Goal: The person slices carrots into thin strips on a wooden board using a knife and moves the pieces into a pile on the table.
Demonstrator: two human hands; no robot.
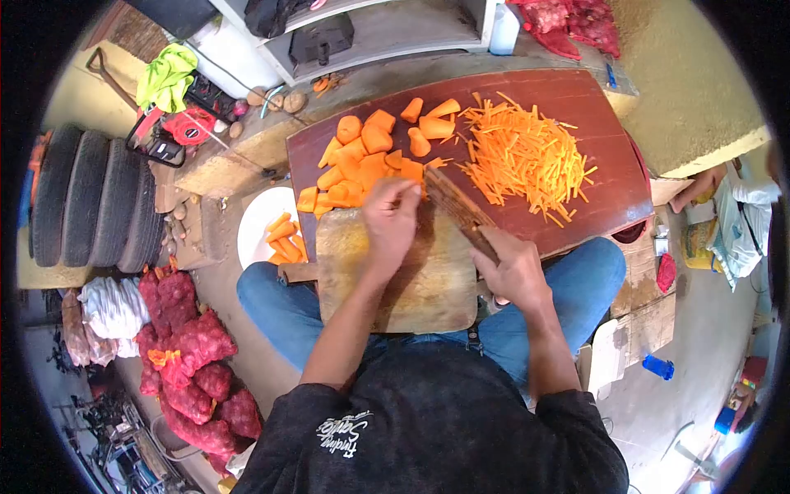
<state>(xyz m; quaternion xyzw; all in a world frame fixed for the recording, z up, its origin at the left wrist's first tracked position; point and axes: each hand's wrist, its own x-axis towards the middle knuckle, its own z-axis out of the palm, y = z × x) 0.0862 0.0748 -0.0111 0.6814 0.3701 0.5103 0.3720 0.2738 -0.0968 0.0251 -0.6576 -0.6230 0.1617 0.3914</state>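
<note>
My left hand (390,222) presses down on an orange carrot piece (411,170) at the far edge of a worn wooden chopping block (395,284). My right hand (512,267) grips the handle of a large knife (454,206), its blade lying right beside my left fingers. Carrot chunks (354,160) are heaped on a dark red board (576,107) beyond the block. A pile of thin carrot sticks (522,156) lies to their right on the same board.
A white bowl (262,216) with carrot pieces sits at the left by my knee. Red mesh sacks (193,370) lie on the floor at lower left, tyres (95,202) at far left. Another person's hand (695,185) shows at the right edge.
</note>
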